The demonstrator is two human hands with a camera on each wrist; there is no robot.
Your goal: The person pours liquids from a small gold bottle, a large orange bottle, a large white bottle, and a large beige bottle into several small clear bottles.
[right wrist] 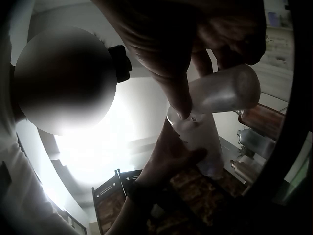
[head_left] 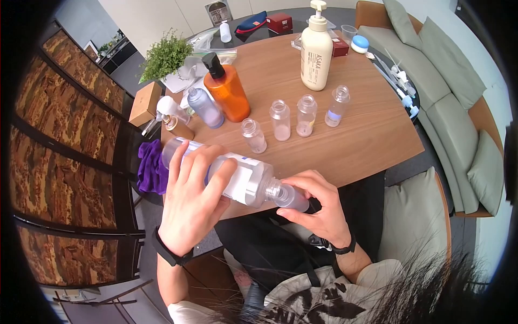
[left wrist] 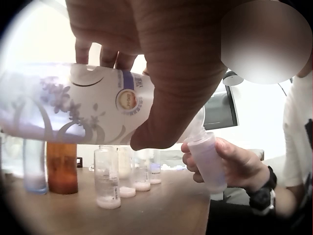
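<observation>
My left hand (head_left: 191, 189) grips a large clear bottle (head_left: 245, 181) with a white label, tipped on its side, its neck pointing right. In the left wrist view the large bottle (left wrist: 73, 105) shows purple flowers and liquid along its lower side. My right hand (head_left: 318, 202) holds a small translucent bottle (head_left: 292, 198) between thumb and fingers, its mouth against the large bottle's neck. The small bottle (left wrist: 208, 164) stands slightly tilted in the left wrist view, and the right wrist view shows the small bottle (right wrist: 225, 91) too. Whether liquid is flowing I cannot tell.
Several small clear bottles (head_left: 280, 121) with a little pinkish content stand on the wooden table (head_left: 367, 129). Behind them are an orange pump bottle (head_left: 229, 94), a bluish bottle (head_left: 205, 109) and a cream pump bottle (head_left: 316, 54). A purple cloth (head_left: 151, 167) lies at the left edge.
</observation>
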